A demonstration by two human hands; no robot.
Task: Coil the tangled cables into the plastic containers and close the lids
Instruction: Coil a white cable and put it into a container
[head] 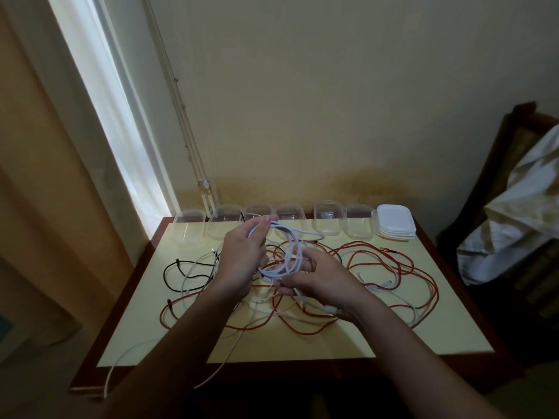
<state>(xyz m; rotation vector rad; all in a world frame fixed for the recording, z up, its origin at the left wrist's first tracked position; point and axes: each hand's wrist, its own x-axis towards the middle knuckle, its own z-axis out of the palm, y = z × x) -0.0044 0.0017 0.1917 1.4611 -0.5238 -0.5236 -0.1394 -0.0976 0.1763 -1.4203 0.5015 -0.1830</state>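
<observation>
Holding a white cable (pixel 292 252) up in loops above the table (pixel 302 343), the person has both hands busy. The left hand (pixel 243 258) is raised with its back showing, and its fingertips (pixel 266 220) pinch the top of the loops. The right hand (pixel 323 281) sits lower and just beside it, with its fingers curled round the bottom of the same loops. So the two hands are close together, and both grip that one cable. It looks smooth, thin and round.

Under the hands lies a messy heap of more cables. The red cables (pixel 393 261) are long and rope-like and spread wide to the right. A black cable (pixel 169 267) makes a big loop at the left. Other white ones wind through them, and one hangs over the near edge.

Along the far edge, by the wall, six boxes (pixel 328 220) stand in a row. They are clear plastic with round corners and open tops. At the right end of the row sits a stack of white lids (pixel 394 223), flat with round corners. The table top is pale yellow and smooth, with a dark wood rim.
</observation>
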